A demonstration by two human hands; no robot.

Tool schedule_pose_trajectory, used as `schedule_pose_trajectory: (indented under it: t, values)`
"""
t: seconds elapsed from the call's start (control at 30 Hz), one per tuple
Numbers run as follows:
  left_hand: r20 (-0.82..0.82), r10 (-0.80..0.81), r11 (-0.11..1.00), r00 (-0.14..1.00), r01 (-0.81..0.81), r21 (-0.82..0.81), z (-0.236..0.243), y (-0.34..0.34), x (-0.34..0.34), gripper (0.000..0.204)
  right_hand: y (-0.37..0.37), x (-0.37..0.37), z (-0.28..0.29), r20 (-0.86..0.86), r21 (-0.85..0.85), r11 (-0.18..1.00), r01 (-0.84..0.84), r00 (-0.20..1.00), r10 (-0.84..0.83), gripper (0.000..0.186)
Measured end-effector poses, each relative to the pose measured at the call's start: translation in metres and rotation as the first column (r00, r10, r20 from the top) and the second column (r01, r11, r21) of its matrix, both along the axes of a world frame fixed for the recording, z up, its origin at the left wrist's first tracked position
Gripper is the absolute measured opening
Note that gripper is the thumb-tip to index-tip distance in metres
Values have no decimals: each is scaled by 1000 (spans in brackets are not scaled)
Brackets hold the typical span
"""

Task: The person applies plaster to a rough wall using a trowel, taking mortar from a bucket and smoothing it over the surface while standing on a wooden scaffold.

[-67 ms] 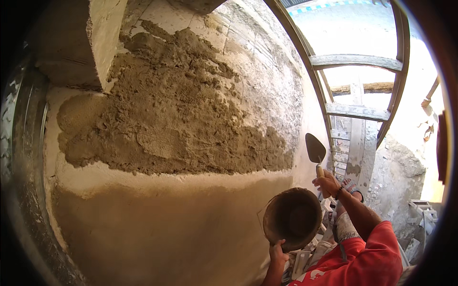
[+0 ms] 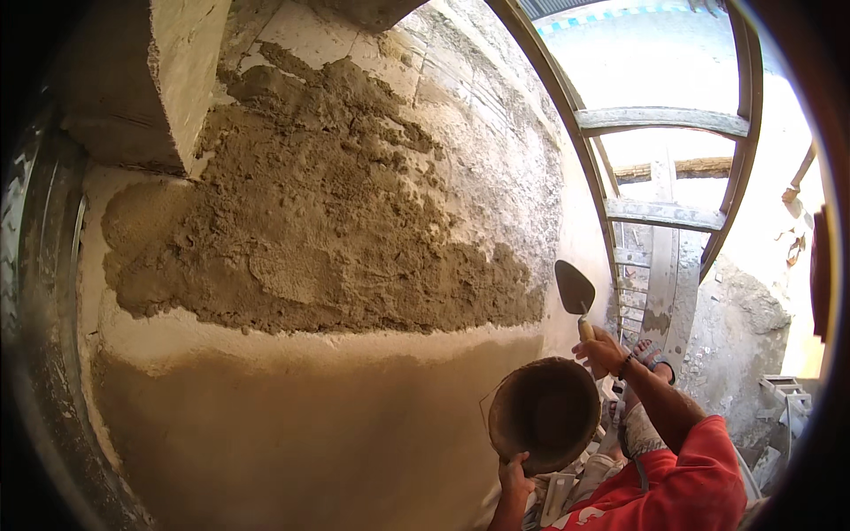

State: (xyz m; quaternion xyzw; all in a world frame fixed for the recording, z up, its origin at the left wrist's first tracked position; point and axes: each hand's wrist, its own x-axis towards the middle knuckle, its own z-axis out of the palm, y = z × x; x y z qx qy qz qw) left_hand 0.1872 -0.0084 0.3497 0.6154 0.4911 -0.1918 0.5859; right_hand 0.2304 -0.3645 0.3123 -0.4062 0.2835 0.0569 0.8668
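My left hand [image 2: 515, 475] grips the near rim of a round, dark mortar bucket [image 2: 544, 414], whose mouth faces up toward me. The inside lies in shadow, and I cannot tell how much is in it. My right hand [image 2: 604, 351] is closed around the wooden handle of a pointed trowel [image 2: 575, 288], just beyond the bucket. The trowel's blade points up and away, apart from the wall. Left of it, rough wet mortar [image 2: 328, 221] covers a broad patch of the wall [image 2: 522, 334]. Below that patch is a smoother brown coat [image 2: 292, 425].
A wooden ladder-like frame [image 2: 660, 212] curves along the right, with planks [image 2: 662, 274] beneath it. A square-edged concrete projection [image 2: 186, 80] juts out at upper left. My sandalled foot [image 2: 653, 354] shows below my right arm. Rubble ground [image 2: 735, 310] lies to the right.
The trowel and my right hand have shifted slightly left and down toward the bucket. My left hand keeps its grip on the bucket rim.
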Motion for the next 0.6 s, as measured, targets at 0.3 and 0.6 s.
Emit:
schedule_pose_trajectory:
  t: [0.3,0.6]
  values:
    - [52,-248,933,967,224,282,-36,-38,36,50,15,4,-51,-3,-569,819,-73,996,86,38]
    - [385,-622,733,682,680,-21,-108,-8,46,96,-25,-8,-14,-58,-599,801,10,997,-55,33]
